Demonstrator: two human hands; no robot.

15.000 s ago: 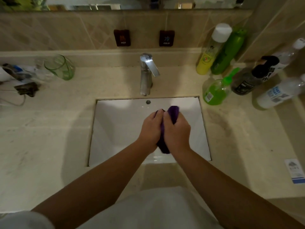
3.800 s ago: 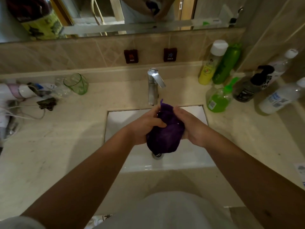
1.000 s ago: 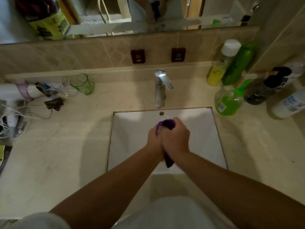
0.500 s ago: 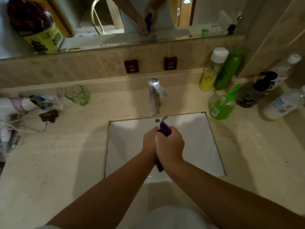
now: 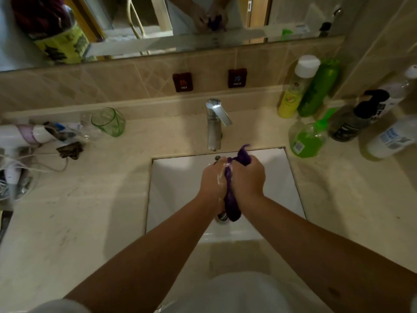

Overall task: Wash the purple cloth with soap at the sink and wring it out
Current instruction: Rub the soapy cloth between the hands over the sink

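Observation:
The purple cloth (image 5: 231,199) is bunched into a long roll over the white sink (image 5: 176,190). My left hand (image 5: 213,182) grips its left side, with white soap foam on the fingers. My right hand (image 5: 248,177) grips the upper part, and a tuft of cloth sticks out above it. The lower end of the cloth hangs just over the drain (image 5: 222,216). A green pump bottle of soap (image 5: 308,140) stands on the counter right of the sink. No water shows at the chrome tap (image 5: 214,124).
Several bottles (image 5: 291,93) crowd the back right corner. A green glass (image 5: 109,122), a hair dryer (image 5: 27,134) with its cord and small items lie on the counter at left. A mirror (image 5: 158,23) runs above the tiled wall.
Both hands have kept hold of the cloth and shifted their grip along it; more of the cloth now hangs below them and a tuft sticks out higher. The view has shifted slightly.

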